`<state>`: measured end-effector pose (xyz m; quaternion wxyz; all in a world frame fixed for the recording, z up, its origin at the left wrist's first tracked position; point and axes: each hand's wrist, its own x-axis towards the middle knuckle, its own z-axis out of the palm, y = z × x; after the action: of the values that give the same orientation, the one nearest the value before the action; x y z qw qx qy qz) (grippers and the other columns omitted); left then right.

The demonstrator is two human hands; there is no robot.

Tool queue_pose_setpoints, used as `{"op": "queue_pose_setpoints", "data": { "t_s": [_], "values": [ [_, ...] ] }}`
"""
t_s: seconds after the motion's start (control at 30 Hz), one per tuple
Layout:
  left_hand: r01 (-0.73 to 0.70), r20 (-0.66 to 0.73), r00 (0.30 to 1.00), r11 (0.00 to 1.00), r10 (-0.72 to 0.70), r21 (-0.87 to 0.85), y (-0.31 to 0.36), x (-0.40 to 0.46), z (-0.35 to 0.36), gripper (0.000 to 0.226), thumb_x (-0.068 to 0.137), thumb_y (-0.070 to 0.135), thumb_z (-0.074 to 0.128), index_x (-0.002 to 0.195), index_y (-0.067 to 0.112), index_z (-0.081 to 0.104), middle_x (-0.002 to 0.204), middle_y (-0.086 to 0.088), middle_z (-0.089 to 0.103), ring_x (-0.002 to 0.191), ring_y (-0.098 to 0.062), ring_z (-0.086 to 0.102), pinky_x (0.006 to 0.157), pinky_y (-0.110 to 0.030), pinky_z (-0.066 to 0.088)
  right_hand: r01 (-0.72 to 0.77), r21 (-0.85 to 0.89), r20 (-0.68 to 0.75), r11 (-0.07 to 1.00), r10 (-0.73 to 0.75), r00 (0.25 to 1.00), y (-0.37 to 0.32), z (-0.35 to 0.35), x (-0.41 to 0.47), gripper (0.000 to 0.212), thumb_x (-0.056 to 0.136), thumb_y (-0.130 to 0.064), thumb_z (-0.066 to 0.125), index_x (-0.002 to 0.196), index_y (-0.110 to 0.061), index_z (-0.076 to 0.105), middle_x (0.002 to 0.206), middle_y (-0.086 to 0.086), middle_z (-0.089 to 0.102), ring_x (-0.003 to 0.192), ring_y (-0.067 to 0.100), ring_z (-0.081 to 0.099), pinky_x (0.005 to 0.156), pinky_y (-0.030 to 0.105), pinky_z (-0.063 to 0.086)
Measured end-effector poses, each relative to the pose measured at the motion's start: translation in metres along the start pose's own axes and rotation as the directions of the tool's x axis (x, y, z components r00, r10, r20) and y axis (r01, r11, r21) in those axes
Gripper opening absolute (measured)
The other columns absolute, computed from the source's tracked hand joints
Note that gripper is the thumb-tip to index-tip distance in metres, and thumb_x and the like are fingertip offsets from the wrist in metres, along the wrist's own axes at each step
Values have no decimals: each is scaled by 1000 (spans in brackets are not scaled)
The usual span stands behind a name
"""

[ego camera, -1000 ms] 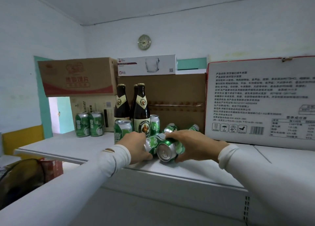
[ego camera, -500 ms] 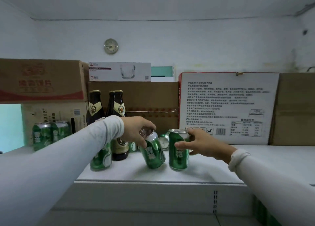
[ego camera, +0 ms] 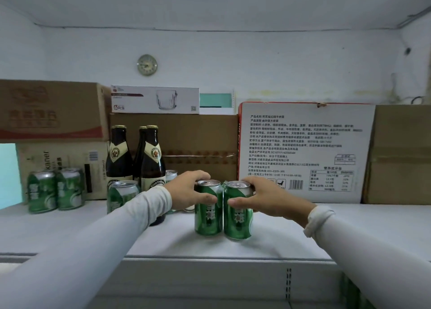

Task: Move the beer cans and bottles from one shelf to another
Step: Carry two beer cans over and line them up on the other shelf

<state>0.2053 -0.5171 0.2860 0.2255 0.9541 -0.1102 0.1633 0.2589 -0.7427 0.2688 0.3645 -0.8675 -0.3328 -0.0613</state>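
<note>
Cans: two green aluminium beer cans, left can and right can, now upright and touching; half a second ago the left one tilted.
Hands: left hand grips left can; right hand grips right can.
Location: white shelf top, centre.
Meaning: apparently set down, release next.
Surroundings: brown glass bottles at 10 o'clock; matte cardboard cartons at 12.

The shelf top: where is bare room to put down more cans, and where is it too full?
The shelf top is bare right of the can in the right hand, before the white carton. A smaller gap lies between the two far-left cans and the front can. Crowded: around the bottles behind the left hand.
</note>
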Motion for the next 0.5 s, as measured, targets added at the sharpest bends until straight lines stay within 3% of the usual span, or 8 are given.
{"op": "queue_pose_setpoints", "data": {
  "t_s": [0.13,0.27,0.4,0.5],
  "values": [
    [64,-8,998,998,-63,23,6,5,2,56,73,52,74,112,14,62,112,0,64,104,-19,61,91,-38,50,-15,-48,-2,999,15,1000,-3,0,4,48,66,-56,83,93,-21,65,84,-2,71,83,18,69,79,41,58],
    [101,-46,994,994,-99,39,8,4,6,71,69,56,75,123,15,58,123,1,59,114,-21,57,97,-36,47,-60,-147,-16,987,58,998,-10,1,5,52,64,-57,84,89,-16,65,80,-1,69,73,16,64,66,32,52],
    [47,-104,993,999,-49,-20,9,-7,2,52,59,55,83,88,14,69,86,-1,70,84,-21,66,75,-39,56,-108,-206,-82,972,93,992,-27,-1,-12,60,66,-55,83,88,-2,67,73,5,65,65,17,56,59,30,42],
    [-51,-97,994,995,42,-92,16,-18,-2,45,57,54,84,82,18,71,81,2,71,80,-18,66,73,-39,56,-143,-218,-149,965,111,983,-39,-10,-40,57,66,-55,82,86,-4,66,76,9,68,67,21,60,62,36,50]
  ]
}}
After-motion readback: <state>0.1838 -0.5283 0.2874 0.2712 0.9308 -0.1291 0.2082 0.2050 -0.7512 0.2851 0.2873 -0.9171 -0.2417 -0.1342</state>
